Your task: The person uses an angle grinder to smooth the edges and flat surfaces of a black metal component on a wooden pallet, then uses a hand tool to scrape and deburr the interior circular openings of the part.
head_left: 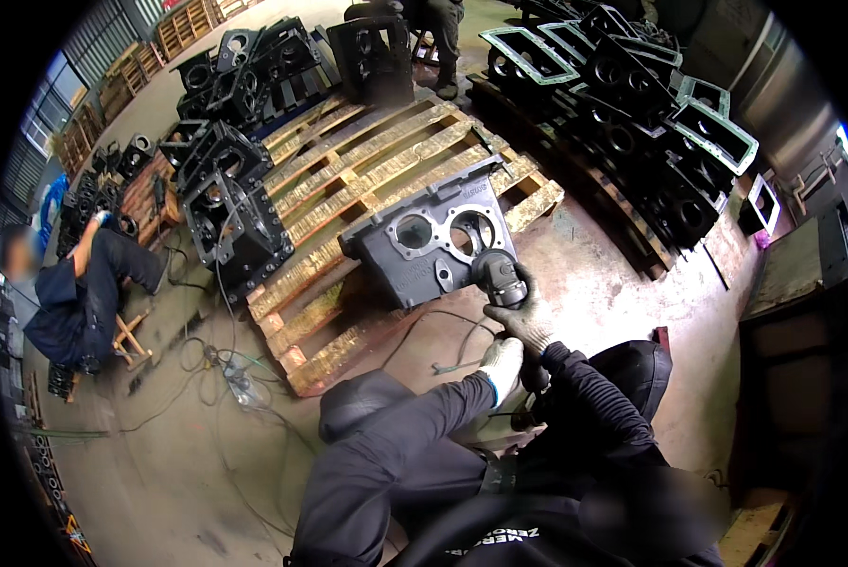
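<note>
A dark angle grinder is held in front of me, its round head against the lower right of a grey cast-metal housing. My gloved right hand is closed around the grinder close to its head. Lower down, my gloved left hand is closed on the rear of its body, which partly hides behind the hands. The housing sits tilted on the near edge of a wooden pallet. Two large round bores and a smaller hole show in its face.
Black castings stand along the pallet's left side. More housings with pale-rimmed frames are piled on a pallet at right. Cables cross the floor at left. A seated co-worker is at far left; another person's legs show behind.
</note>
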The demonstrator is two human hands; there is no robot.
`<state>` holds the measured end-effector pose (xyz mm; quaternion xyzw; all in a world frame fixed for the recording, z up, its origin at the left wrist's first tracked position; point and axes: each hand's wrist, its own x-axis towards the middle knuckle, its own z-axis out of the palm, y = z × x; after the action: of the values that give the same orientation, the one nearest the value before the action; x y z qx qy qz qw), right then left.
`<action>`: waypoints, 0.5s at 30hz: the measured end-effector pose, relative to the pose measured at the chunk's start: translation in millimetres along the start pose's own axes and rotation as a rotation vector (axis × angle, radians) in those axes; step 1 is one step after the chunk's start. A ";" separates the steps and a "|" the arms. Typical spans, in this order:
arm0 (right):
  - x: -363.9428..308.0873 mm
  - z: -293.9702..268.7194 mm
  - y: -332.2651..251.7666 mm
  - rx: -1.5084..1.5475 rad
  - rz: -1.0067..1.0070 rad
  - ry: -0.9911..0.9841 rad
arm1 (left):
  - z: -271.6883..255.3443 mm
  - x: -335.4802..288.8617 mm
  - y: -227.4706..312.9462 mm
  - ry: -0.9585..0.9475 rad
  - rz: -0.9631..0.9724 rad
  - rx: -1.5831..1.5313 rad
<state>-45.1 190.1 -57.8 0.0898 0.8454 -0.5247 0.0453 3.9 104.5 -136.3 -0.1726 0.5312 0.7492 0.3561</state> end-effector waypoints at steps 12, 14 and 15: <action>1.0 -13.5 2.1 0.050 -0.009 0.008 | 10.2 -13.5 22.8 0.060 0.103 0.223; 3.5 -9.2 5.5 -0.055 -0.074 -0.012 | -7.2 16.0 -1.1 0.039 0.049 0.243; 5.7 -4.4 5.3 -0.046 -0.085 -0.028 | -24.5 37.7 -16.5 0.037 0.024 0.252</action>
<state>-49.5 196.9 -61.5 0.0455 0.8596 -0.5075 0.0369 -13.2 98.1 -180.7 -0.1337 0.6298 0.6773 0.3560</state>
